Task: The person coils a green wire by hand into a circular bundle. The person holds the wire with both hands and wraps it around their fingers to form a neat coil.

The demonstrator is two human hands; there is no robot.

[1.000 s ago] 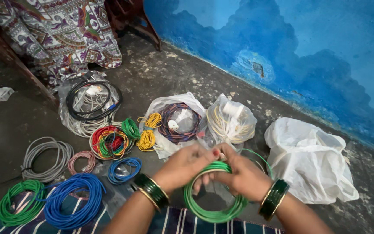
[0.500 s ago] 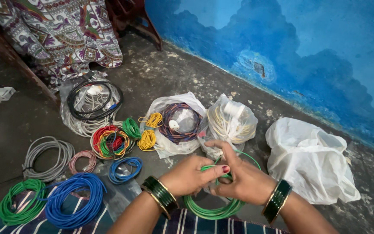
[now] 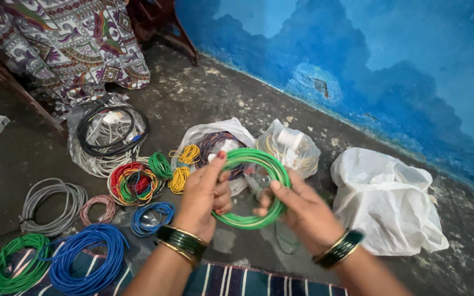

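Slack in either grip could let the loops of the green wire coil (image 3: 250, 189) spring apart and tangle, or drop onto the floor (image 3: 237, 96) among the blue coil (image 3: 86, 260) and plastic bags (image 3: 385, 200) below. The coil is a thin, glossy green ring of many turns, raised above the floor. The left hand (image 3: 204, 197) and right hand (image 3: 297, 211) close around its opposite sides.

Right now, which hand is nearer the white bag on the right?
Right. The right hand grips the green coil beside the white bag; the left hand grips the coil's far side.
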